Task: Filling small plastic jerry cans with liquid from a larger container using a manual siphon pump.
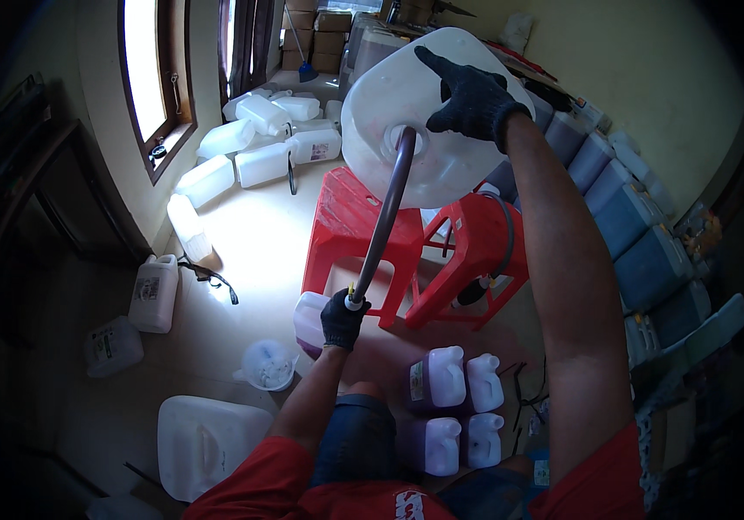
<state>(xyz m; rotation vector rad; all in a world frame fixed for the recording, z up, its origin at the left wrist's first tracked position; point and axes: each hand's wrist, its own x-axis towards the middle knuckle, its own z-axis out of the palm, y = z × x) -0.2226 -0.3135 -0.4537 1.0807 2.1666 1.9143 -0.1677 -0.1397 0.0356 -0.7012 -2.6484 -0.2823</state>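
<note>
A large whitish jerrycan (372,95) lies tilted on red plastic stools, with its round opening facing me. From that opening a dark hose (387,208) runs down to my left hand (342,321), which wears a black glove and is closed around the hose's lower end. Beneath this hand stands a translucent jug (310,319) with purple liquid; the hand hides its mouth. My right hand (473,102), also in a black glove, rests on the big jerrycan with index finger and thumb stretched apart.
Red stools (363,212) hold the jerrycan. Filled purple jugs (434,379) stand near my legs, a small bucket (269,365) and a big white container (212,444) to the left. Several empty jugs (264,162) lie by the window. Large filled containers (656,267) line the right wall.
</note>
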